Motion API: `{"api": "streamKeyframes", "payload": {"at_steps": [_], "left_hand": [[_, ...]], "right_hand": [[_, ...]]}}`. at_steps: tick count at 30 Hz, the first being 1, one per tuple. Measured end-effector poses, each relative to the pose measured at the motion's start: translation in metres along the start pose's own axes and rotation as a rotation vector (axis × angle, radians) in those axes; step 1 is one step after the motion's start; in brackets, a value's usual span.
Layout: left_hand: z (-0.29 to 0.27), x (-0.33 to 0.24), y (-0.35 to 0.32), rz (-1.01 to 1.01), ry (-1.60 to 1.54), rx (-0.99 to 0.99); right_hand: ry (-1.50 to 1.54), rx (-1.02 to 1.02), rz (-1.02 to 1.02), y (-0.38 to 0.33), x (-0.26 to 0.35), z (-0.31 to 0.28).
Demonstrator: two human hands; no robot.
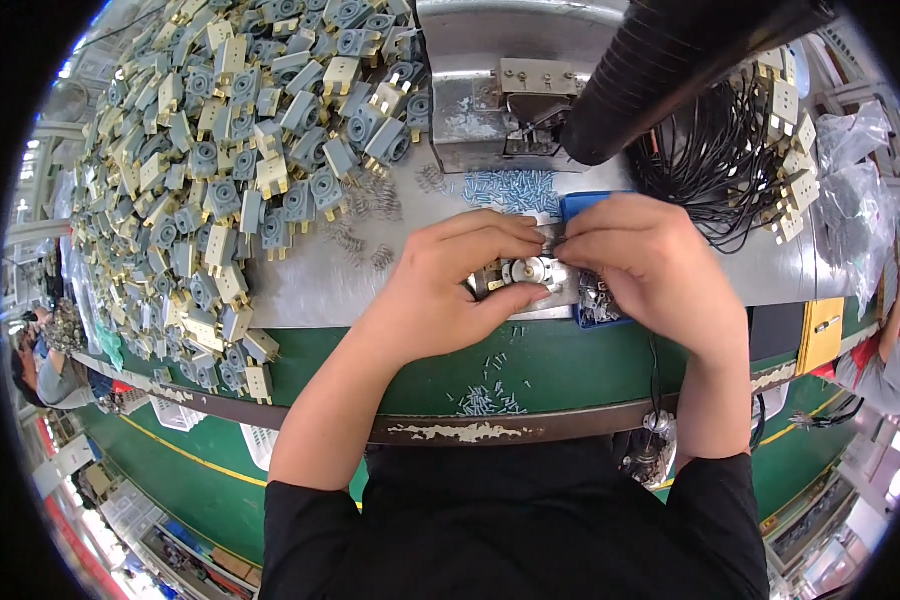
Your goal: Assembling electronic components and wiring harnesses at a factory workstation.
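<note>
seemingly white part, blue tray, grey-and-cream housings, black cables, green mat

Looks bright and even mid-frame, with soft glare on the metal panel at upper centre. Reads sharp around the hands, loses detail in the black shirt at bottom centre. Bends straight edges near the rim, softens there, burns out at lower left, falls to black in the corners.
</note>
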State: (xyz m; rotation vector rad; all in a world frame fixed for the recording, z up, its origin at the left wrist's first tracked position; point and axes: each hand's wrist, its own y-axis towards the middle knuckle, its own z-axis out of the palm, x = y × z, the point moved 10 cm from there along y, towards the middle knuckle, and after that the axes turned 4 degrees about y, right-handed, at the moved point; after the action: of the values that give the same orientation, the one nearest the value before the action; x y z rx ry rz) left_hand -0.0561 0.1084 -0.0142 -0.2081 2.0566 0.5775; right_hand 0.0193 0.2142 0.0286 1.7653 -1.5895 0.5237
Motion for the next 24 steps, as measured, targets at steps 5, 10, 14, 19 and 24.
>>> {"api": "streamKeyframes", "payload": {"at_steps": [5, 10, 14, 19, 24], "left_hand": [[-0.002, 0.001, 0.001, 0.007, -0.016, 0.000], [-0.003, 0.001, -0.002, 0.004, -0.029, -0.031], [-0.006, 0.001, -0.003, 0.000, -0.034, -0.046], [-0.005, 0.000, -0.005, 0.027, -0.014, -0.037], [-0.006, -0.002, -0.006, 0.018, -0.029, -0.032]], "right_hand": [[0.034, 0.089, -0.128, 0.018, -0.011, 0.002], [0.000, 0.088, -0.149, 0.013, -0.004, 0.007], [-0.100, 0.088, -0.101, 0.008, 0.006, 0.010], [-0.094, 0.058, -0.085, 0.009, 0.009, 0.007], [0.017, -0.099, 0.113, 0.011, 0.005, -0.009]]}}
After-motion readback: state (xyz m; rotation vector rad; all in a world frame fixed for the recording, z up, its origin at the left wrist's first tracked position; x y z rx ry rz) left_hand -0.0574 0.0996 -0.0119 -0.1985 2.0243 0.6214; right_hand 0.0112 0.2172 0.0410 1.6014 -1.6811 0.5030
